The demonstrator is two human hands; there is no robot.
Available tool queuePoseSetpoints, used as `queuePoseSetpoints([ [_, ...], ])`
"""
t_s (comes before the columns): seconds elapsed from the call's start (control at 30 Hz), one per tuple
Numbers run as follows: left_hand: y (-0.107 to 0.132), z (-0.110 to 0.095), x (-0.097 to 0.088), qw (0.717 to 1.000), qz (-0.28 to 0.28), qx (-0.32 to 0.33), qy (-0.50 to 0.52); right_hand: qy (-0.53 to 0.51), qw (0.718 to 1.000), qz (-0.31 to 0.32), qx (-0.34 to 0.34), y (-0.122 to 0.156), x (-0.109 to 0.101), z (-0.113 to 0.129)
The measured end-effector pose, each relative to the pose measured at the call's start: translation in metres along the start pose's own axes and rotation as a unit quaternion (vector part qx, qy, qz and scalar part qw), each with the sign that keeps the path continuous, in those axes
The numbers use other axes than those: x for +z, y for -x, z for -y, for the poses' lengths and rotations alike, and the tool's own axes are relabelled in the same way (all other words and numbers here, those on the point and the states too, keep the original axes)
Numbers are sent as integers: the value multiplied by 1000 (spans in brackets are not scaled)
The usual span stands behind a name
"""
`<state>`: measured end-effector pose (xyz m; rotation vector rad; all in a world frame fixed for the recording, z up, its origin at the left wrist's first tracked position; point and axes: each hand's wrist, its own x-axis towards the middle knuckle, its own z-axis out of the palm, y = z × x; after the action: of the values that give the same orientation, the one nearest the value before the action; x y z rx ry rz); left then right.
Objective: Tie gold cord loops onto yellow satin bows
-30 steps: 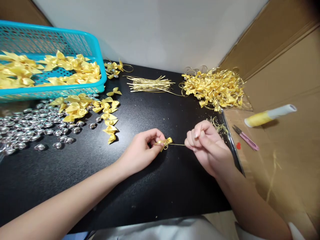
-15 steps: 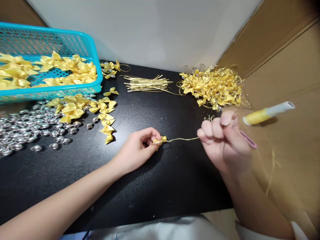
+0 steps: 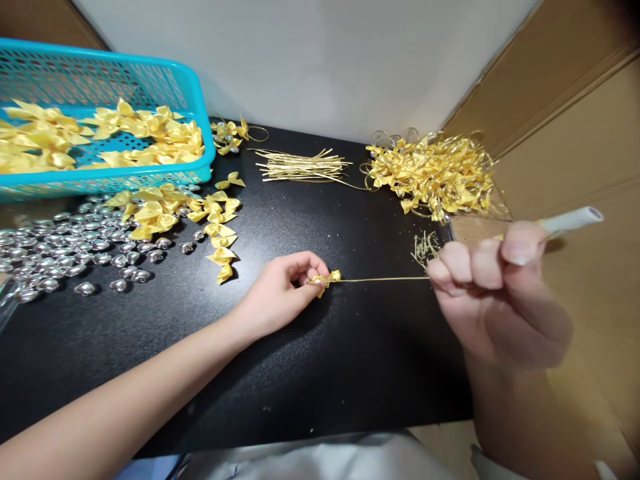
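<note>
Between the thumb and fingers of my left hand is a yellow ribbon bow, pinched just above the black table. A thin gold cord runs taut from the bow to my right hand. That hand is closed in a fist, its fingers curled over the cord's far end, which is hidden. Beneath the right fist lies a small heap of gold cord scraps.
A turquoise basket of yellow bows stands back left, silver heart-shaped beads in front of it. Loose bows lie beside them. Cut gold cords and a pile of looped bows are at the back. A pale tube stands right, by cardboard.
My right hand has moved right, pulling the cord from slightly slack to straight, and now partly covers the tube. My left hand still pinches the bow. The view has shifted slightly.
</note>
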<state>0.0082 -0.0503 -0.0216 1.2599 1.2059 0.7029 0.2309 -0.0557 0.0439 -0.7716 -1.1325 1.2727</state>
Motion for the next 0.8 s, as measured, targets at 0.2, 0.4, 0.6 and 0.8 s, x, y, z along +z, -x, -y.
queuePoseSetpoints([
  [0.2, 0, -1, 0, 1000, -2, -14, -4, -27, 1000, 13, -7, 0, -2, 2],
  [0.4, 1, 0, -1, 1000, 6, -14, -6, -24, 1000, 12, -5, -1, -1, 4],
  [0.6, 3, -5, -5, 999, 33, -23, 31, -19, 1000, 10, -12, -4, -2, 3],
  [0.8, 5, -8, -9, 995, 53, -44, 71, -19, 999, -26, -13, -5, -7, 2],
])
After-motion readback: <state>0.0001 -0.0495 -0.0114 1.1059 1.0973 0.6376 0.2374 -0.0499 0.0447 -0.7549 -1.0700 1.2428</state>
